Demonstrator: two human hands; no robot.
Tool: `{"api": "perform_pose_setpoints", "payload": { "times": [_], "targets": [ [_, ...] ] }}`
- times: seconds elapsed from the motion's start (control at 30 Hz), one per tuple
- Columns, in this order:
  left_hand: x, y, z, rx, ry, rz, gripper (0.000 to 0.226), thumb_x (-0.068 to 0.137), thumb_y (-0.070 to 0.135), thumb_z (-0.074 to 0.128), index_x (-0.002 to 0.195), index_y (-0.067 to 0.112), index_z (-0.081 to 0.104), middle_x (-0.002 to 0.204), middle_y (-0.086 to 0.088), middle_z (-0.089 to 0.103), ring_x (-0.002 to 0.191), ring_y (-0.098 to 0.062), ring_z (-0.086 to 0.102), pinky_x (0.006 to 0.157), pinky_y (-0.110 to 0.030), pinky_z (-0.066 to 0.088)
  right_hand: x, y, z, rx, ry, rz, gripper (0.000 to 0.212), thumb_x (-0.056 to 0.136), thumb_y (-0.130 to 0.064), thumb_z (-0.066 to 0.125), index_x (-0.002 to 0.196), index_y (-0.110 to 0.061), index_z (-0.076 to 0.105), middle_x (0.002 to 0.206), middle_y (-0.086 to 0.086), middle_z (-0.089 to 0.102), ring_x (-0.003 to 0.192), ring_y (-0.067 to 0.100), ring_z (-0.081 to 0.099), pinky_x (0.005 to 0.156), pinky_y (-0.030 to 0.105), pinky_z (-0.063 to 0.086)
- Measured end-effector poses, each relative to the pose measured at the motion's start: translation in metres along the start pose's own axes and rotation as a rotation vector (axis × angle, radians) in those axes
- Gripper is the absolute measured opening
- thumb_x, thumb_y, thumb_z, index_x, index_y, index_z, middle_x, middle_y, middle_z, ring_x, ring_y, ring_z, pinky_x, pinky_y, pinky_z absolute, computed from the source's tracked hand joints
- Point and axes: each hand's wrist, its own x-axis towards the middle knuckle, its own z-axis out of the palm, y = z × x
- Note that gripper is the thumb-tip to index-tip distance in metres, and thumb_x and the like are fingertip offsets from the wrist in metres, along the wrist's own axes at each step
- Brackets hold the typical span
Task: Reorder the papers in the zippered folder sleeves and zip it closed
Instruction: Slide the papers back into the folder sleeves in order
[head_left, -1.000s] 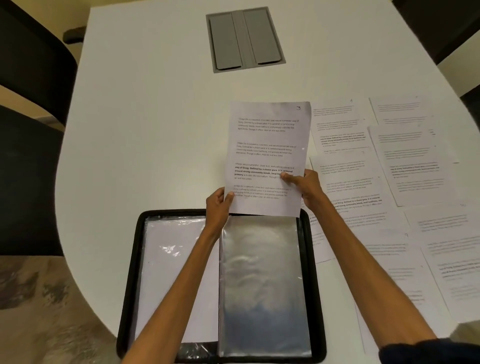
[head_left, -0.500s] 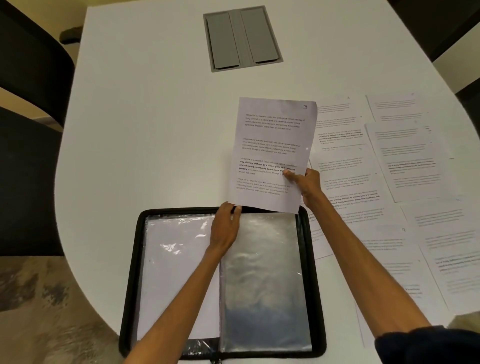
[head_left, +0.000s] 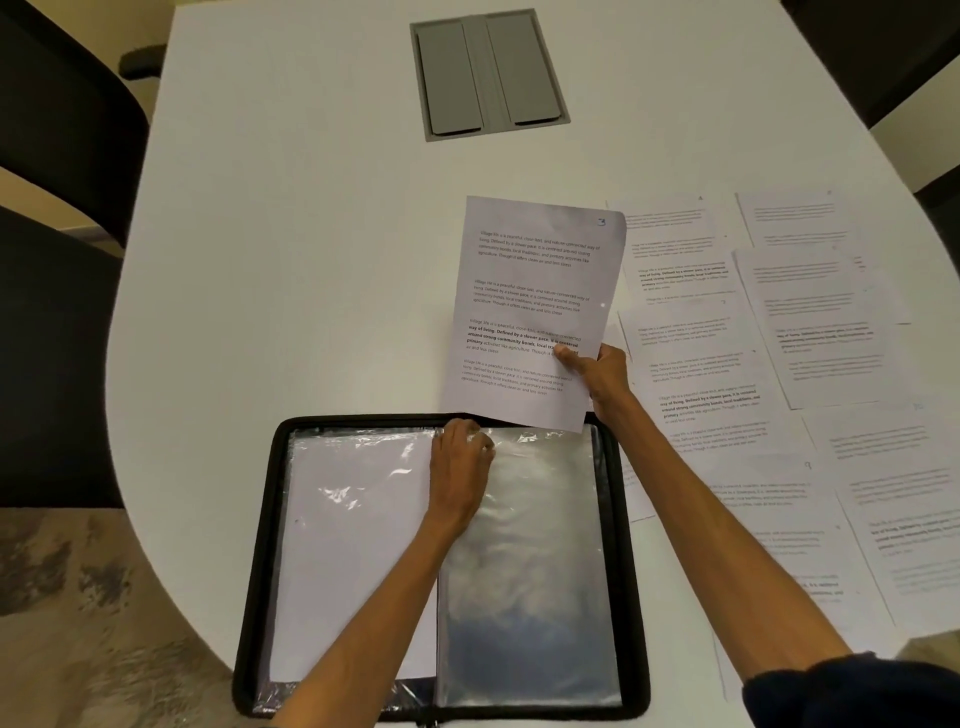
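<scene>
Head view: right hand (head_left: 602, 376) pinches a printed sheet (head_left: 535, 306) at its lower right edge, thumb on the front face, other fingers behind the paper and hidden. Sheet is held up over the table, slightly tilted, its bottom edge crossing the far rim of the folder just above the right sleeve (head_left: 524, 571). Small blue mark in the sheet's top right corner, too small to read. Left hand (head_left: 460, 467) sits at the far end of the right sleeve next to the spine, fingers curled, and looks to be pinching the sleeve's top edge, though glare on the plastic makes the grip hard to confirm. Left forearm lies across the folder's spine.

Zippered folder (head_left: 260, 519) lies open and flat at the near edge of the white table (head_left: 285, 260), black rim all round. Left sleeve (head_left: 353, 545) holds a white page under shiny plastic; right sleeve is clear and silvery.

Loose papers (head_left: 779, 338) are spread to the right of the folder, overlapping one another, text side up. Grey panel (head_left: 488, 75) is set into the table at the far end. Dark chairs (head_left: 52, 130) stand at left. Dark cuff (head_left: 857, 691) shows on the right arm
</scene>
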Motion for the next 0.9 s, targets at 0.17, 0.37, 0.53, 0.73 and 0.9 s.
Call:
{"api": "perform_pose_setpoints", "payload": {
  "times": [0.17, 0.37, 0.53, 0.73, 0.9],
  "targets": [
    [0.005, 0.004, -0.003, -0.032, -0.084, 0.09, 0.008, 0.087, 0.028, 0.061, 0.09, 0.022, 0.065, 0.088, 0.007, 0.065, 0.096, -0.016, 0.056, 0.095, -0.031, 0.03, 0.002, 0.004, 0.015, 0.046, -0.004, 0.006, 0.027, 0.081, -0.016, 0.078, 0.106, -0.012, 0.067, 0.097, 0.004, 0.072, 0.084, 0.02, 0.071, 0.07, 0.034, 0.06],
    [0.005, 0.015, 0.0, -0.072, -0.24, 0.169, 0.039, 0.087, 0.038, 0.064, 0.121, 0.018, 0.06, 0.117, 0.0, 0.061, 0.112, -0.018, 0.051, 0.103, -0.034, 0.027, -0.004, 0.012, 0.027, 0.127, -0.008, 0.041, 0.024, 0.082, -0.012, 0.077, 0.103, -0.016, 0.065, 0.099, 0.006, 0.072, 0.082, 0.018, 0.071, 0.065, 0.033, 0.059],
    [0.006, 0.028, 0.0, -0.125, -0.26, 0.181, 0.032, 0.091, 0.036, 0.061, 0.119, 0.02, 0.062, 0.11, -0.001, 0.063, 0.108, -0.019, 0.055, 0.106, -0.033, 0.028, -0.007, 0.018, 0.027, 0.134, -0.026, 0.052, 0.023, 0.082, -0.014, 0.077, 0.101, -0.02, 0.064, 0.099, 0.003, 0.072, 0.084, 0.02, 0.07, 0.065, 0.032, 0.059],
    [0.006, 0.033, -0.005, -0.161, -0.185, 0.186, 0.024, 0.092, 0.029, 0.062, 0.113, 0.018, 0.064, 0.101, 0.001, 0.066, 0.097, -0.016, 0.059, 0.099, -0.031, 0.035, -0.004, 0.018, 0.02, 0.079, -0.005, 0.028, 0.025, 0.084, -0.016, 0.075, 0.106, -0.017, 0.063, 0.098, 0.002, 0.07, 0.08, 0.016, 0.069, 0.059, 0.026, 0.056],
    [0.012, 0.036, -0.009, -0.14, -0.187, 0.173, 0.018, 0.093, 0.028, 0.062, 0.106, 0.018, 0.068, 0.098, 0.003, 0.07, 0.094, -0.015, 0.062, 0.092, -0.029, 0.036, 0.002, 0.021, 0.016, 0.04, -0.053, 0.046, 0.023, 0.08, -0.015, 0.079, 0.1, -0.015, 0.067, 0.103, 0.009, 0.071, 0.085, 0.022, 0.07, 0.07, 0.037, 0.059]
  ]
}}
